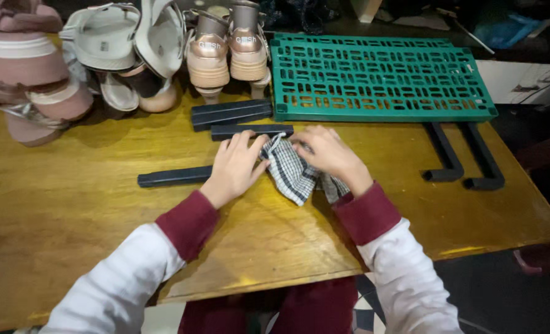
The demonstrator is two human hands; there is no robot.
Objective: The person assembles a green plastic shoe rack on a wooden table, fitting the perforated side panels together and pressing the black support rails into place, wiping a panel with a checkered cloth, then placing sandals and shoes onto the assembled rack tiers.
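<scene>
1. Both hands, left hand (234, 168) and right hand (329, 154), rest on a checked cloth (293, 173) at mid-desk (71, 210); fingers pinching its edges, probably.
2. Risk: a sweep could knock the dark bars (250, 131) just beyond into the shoes (225, 52).

1. Both arms wear long white sleeves of a soft, slightly padded knit.
2. Each sleeve ends in a wide, dark red ribbed cuff at the wrist.
3. The left hand (234, 168) and right hand (329, 154) are bare, without rings or gloves.
4. Dark red trousers show near the bottom edge.

Bar (174, 177) end under left hand (234, 168)
</scene>
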